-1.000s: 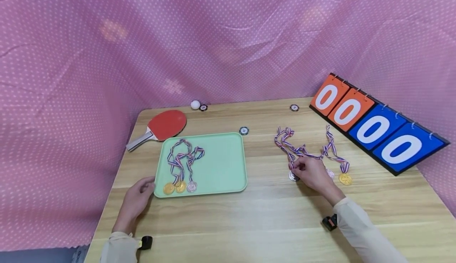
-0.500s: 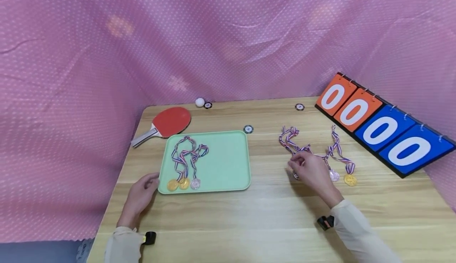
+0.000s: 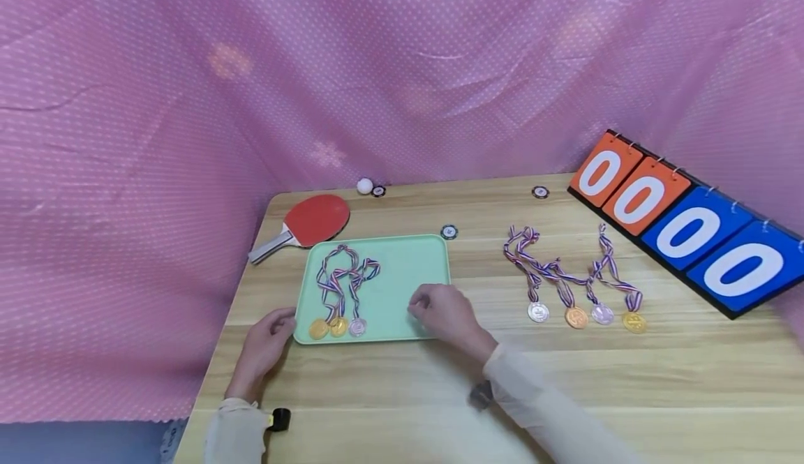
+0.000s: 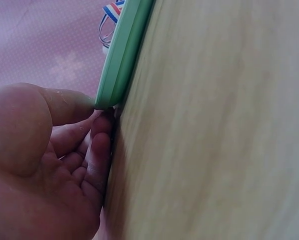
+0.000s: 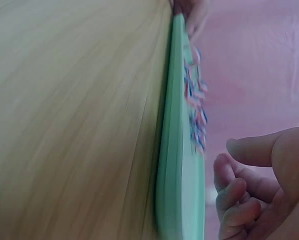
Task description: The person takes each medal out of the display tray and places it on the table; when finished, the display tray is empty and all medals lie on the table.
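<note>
My left hand [image 3: 265, 344] is at the near-left corner of a light green tray [image 3: 402, 262]. In the left wrist view its thumb lies on the rim and its fingertips are under the corner, gripping the tray. Two gold medals [image 3: 319, 329] and a silver medal [image 3: 357, 326] lie in the tray's left half, their striped ribbons tangled together. My right hand [image 3: 449, 314] hovers over the tray's right side, fingers loosely curled; the right wrist view shows nothing between thumb and fingers. Several ribboned medals lie at the right, among them a silver medal [image 3: 538, 312], a bronze medal [image 3: 576, 317] and a gold medal [image 3: 634, 322].
A red table tennis bat [image 3: 317, 220] lies behind the tray's left side. At the back are a white ball [image 3: 365, 185] and a chip [image 3: 378, 191], with more chips [image 3: 449, 232] farther right. A flip scoreboard [image 3: 683, 230] stands at right, reading zeros.
My right hand has left the silver medal at the right and moved left to above the tray. My left hand stays at the tray's corner. The view has shifted slightly.
</note>
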Motion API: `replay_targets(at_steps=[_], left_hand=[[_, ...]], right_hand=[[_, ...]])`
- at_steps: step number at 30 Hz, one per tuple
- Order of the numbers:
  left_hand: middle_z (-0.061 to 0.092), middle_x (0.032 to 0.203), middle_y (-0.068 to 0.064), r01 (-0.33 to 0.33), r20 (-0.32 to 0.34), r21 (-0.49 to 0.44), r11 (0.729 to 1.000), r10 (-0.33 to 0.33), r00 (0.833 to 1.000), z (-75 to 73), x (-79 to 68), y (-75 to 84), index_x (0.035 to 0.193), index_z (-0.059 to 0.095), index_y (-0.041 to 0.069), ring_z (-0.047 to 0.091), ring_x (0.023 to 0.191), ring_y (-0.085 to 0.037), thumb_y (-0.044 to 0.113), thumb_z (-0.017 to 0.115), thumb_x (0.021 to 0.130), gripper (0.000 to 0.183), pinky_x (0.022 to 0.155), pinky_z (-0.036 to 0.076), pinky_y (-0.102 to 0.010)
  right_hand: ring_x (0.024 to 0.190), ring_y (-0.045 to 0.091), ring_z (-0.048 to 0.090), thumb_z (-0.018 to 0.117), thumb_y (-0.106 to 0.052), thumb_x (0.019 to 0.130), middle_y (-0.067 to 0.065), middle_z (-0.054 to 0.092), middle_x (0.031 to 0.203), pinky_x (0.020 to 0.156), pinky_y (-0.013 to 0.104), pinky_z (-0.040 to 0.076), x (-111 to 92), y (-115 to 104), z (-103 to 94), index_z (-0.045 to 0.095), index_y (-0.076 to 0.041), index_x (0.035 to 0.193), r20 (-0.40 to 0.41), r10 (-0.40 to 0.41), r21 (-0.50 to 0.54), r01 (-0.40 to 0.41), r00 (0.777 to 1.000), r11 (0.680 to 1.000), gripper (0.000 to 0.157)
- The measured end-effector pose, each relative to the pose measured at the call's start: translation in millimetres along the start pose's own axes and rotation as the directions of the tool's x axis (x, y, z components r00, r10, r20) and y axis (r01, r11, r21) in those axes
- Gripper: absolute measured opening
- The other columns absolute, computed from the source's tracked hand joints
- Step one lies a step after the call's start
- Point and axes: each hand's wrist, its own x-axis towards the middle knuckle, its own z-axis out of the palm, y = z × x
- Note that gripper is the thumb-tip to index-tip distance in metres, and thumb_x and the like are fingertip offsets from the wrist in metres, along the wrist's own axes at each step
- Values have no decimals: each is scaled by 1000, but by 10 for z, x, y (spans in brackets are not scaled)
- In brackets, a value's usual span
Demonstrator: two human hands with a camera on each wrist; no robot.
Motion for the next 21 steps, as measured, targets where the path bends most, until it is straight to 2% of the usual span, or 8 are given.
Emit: replay_targets(at_steps=[6, 12, 21], left_hand=[[63, 121, -7, 18, 12, -3, 1000, -18, 1000, -17, -19, 24, 135, 57, 21, 55, 109, -21, 36, 52, 100, 38, 97, 41, -39], [62, 124, -8, 37, 28, -13, 999, -37, 999, -31, -28, 59, 137, 55, 20, 53, 113, -23, 37, 51, 100, 40, 101, 40, -44], [63, 123, -7, 46, 24, -27, 999, -45, 999, -10, -14, 30, 137, 55, 21, 54, 109, -20, 36, 53, 99, 41, 96, 40, -36]], right_hand=[[72, 6, 60, 71, -26, 87, -7, 71, 79, 67, 25, 50, 189, -182, 285, 74, -19, 87, 73, -21, -25, 23, 997, 999, 8], [73, 7, 61, 71, -30, 87, -7, 71, 82, 67, 24, 49, 334, -282, 594, 73, -20, 89, 113, -19, -39, 23, 993, 999, 11], [69, 8, 57, 74, -38, 84, -12, 67, 77, 57, 28, 43, 480, -535, 953, 72, -23, 81, 83, -5, -137, 17, 997, 990, 15]])
